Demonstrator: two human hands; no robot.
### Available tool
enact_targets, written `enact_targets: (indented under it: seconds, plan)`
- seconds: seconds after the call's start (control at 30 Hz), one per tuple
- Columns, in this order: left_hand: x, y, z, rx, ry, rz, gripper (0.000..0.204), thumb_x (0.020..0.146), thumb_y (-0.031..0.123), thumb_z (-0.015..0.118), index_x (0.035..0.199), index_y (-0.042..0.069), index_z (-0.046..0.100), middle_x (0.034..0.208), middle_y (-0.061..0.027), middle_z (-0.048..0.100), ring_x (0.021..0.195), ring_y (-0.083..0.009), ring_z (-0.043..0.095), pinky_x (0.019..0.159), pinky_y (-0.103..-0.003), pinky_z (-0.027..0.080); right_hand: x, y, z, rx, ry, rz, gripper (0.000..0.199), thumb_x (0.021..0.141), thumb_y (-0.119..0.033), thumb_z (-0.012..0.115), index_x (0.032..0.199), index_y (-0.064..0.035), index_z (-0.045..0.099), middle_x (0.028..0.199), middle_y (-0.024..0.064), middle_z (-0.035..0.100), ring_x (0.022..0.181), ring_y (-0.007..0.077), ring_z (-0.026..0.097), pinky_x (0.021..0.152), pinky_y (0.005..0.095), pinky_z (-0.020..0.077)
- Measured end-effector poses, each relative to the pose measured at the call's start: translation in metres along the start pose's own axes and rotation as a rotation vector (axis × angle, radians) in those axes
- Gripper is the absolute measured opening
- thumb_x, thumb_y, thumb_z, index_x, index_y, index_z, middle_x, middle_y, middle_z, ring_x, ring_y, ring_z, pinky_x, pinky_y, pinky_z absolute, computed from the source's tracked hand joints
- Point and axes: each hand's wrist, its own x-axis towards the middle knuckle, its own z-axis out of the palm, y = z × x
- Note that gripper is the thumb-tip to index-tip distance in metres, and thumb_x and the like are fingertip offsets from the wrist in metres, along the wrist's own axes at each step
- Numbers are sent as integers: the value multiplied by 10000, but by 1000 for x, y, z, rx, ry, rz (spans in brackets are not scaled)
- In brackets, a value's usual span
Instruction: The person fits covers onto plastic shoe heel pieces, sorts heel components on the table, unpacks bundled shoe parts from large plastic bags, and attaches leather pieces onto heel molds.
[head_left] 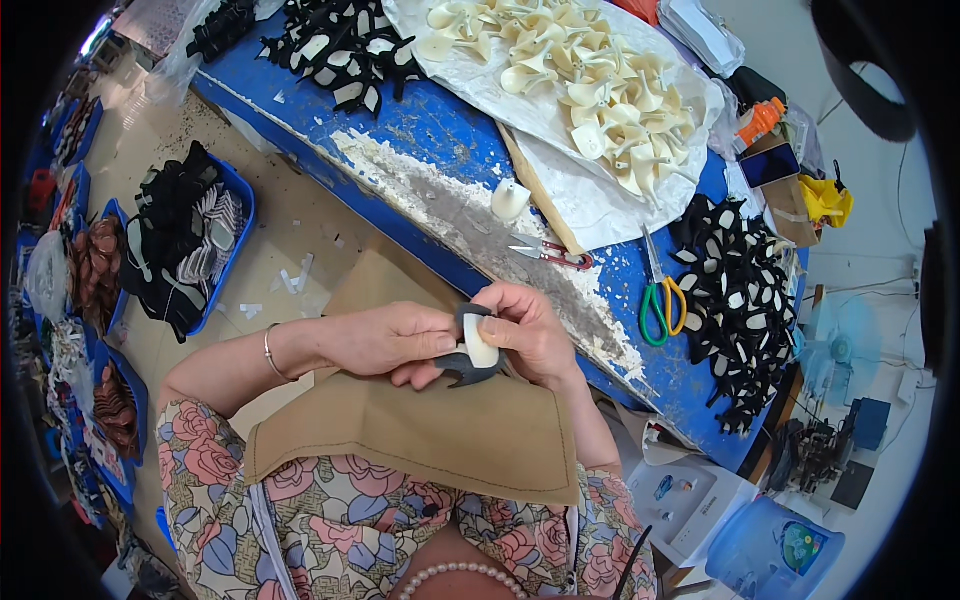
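left hand (pixel 395 340) pinches black piece (pixel 465 367) at its left edge, over the tan cloth (pixel 440 430) on the lap | right hand (pixel 530 330) presses white insert (pixel 481 343) onto it with thumb | looks light, floppy, thin; hold by edges, support underneath | snips (pixel 550 254) lie on blue surface (pixel 440 130) beyond

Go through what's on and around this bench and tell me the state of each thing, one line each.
Left hand: gripping the black piece.
Right hand: pressing the cream pad onto it.
Red snips: lying on the table, unheld.
Green-yellow scissors: shut, lying flat.
Cream pads: heaped loose on white sheet.
Blue bin: full.
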Motion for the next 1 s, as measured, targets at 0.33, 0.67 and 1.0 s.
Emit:
enact_targets:
  seconds: [0.33,0.67,1.0]
  plan:
    - [-1,-2,-1,-303,18,11,342,971,328,408,843,30,517,548,-20,525,477,-81,483,491,-223,407,3,5,4,205,-199,56,287,872,-258,606,1005,-6,580,922,49,616,811,101,576,710,225,451]
    - [-1,-21,-28,-577,198,177,326,945,301,464,776,32,536,448,-29,479,372,-145,489,487,-300,469,1,-31,-3,-1313,240,-799,501,702,9,660,1185,-15,529,984,99,563,897,233,555,805,339,448]
    - [10,-25,-21,-496,183,273,232,925,220,499,976,-2,540,694,-90,615,648,-152,589,740,-308,473,24,9,17,-1230,510,-1146,434,618,54,679,1045,-1,622,785,103,587,689,254,577,640,300,477]
